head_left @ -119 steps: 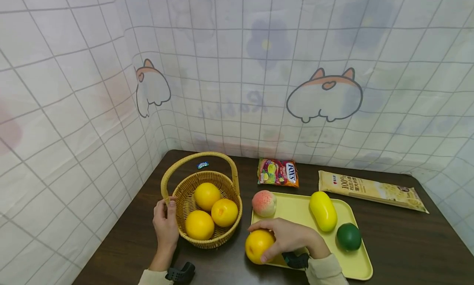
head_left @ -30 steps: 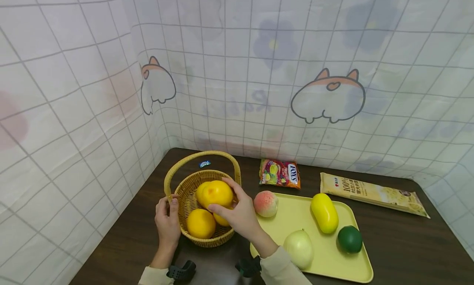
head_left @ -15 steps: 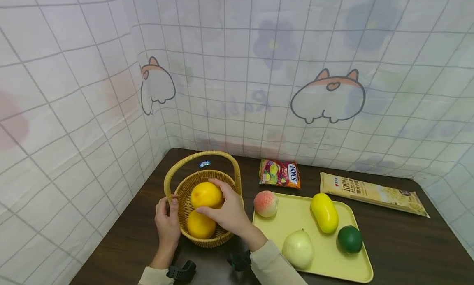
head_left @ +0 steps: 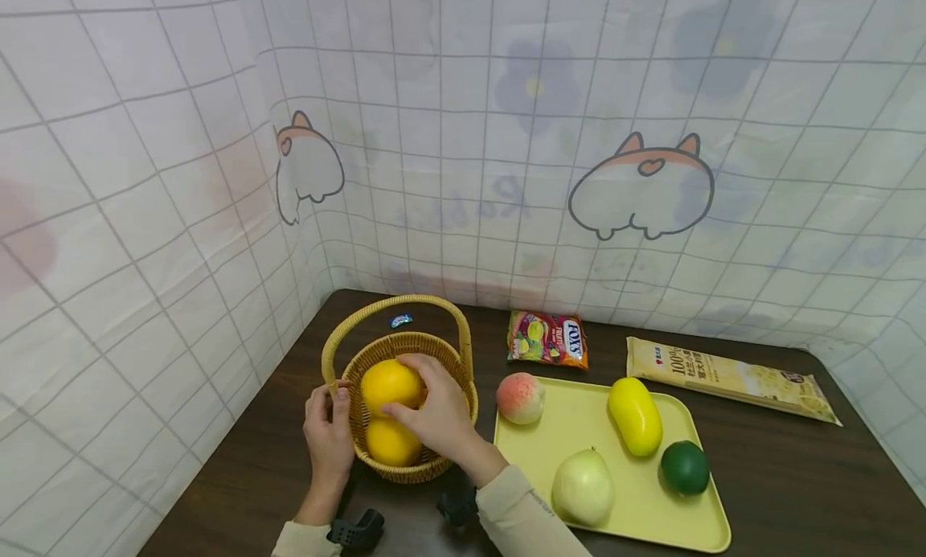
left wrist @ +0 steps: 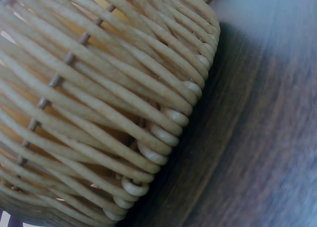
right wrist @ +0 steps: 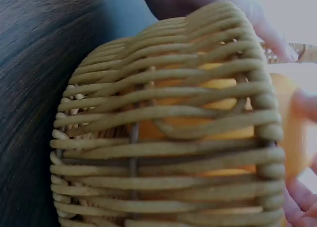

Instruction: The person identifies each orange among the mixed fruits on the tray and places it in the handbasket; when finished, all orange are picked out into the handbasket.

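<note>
A wicker basket (head_left: 412, 475) with a tall arched handle stands on the table at left centre in the head view. My left hand (head_left: 329, 432) grips its left side where the handle meets the rim. Inside the basket, my right hand (head_left: 441, 412) holds an orange (head_left: 389, 387), thumb in front and fingers over the back. Another orange (head_left: 392, 442) lies nearer to me in the basket; my hand hides part of the inside. The basket weave (left wrist: 99, 103) fills much of the left wrist view. In the right wrist view, fingertips (right wrist: 304, 108) touch an orange (right wrist: 287, 128) above the rim.
Right of the basket, a pale yellow tray (head_left: 542, 436) bears a peach (head_left: 520, 398), a pale green pear (head_left: 583, 487), a long yellow fruit (head_left: 634, 416) and a dark green fruit (head_left: 685, 468). Behind lie a candy bag (head_left: 547, 338), a pasta packet (head_left: 731, 379) and a small blue wrapper (head_left: 400, 321).
My right hand has carried the orange from the tray's near left corner into the basket, then left and lower within it, uncovering the pear. My left hand keeps its grip on the basket.
</note>
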`<state>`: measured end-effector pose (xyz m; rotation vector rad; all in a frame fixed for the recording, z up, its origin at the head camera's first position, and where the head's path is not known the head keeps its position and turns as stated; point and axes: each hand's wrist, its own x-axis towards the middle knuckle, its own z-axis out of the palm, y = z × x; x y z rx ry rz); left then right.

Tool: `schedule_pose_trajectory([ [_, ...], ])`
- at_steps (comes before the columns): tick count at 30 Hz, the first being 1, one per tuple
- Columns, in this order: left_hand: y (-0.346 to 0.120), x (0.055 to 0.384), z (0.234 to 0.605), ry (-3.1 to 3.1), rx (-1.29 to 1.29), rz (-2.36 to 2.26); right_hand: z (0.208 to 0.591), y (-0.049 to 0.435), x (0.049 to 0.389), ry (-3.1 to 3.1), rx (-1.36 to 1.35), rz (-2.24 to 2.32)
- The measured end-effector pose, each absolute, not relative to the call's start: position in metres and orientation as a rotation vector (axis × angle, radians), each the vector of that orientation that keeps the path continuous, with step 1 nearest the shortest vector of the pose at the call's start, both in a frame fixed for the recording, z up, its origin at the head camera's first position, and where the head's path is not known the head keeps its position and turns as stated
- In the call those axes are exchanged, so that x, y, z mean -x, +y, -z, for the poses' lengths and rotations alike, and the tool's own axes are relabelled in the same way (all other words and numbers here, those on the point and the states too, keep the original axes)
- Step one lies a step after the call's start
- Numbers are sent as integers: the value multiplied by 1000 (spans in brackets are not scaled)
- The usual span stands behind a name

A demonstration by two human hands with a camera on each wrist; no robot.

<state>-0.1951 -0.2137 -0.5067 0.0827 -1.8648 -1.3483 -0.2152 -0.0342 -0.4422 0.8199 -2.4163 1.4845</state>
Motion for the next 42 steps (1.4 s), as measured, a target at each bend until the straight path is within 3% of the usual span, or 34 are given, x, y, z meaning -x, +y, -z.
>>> schedule_pose_trajectory([
  [8,-212,195,505,-1838,-107,1421,454,-23,219,-2432,-734,-1381],
  [15,-201,179,481,-1841,-91,1408,460,-12,216,-2364,-720,-1623],
  [30,-197,176,472,-1838,-69,1423,457,19,187,-2352,-746,-1774],
  [42,-211,193,506,-1852,-120,1413,431,64,179,-2589,-967,-1727],
])
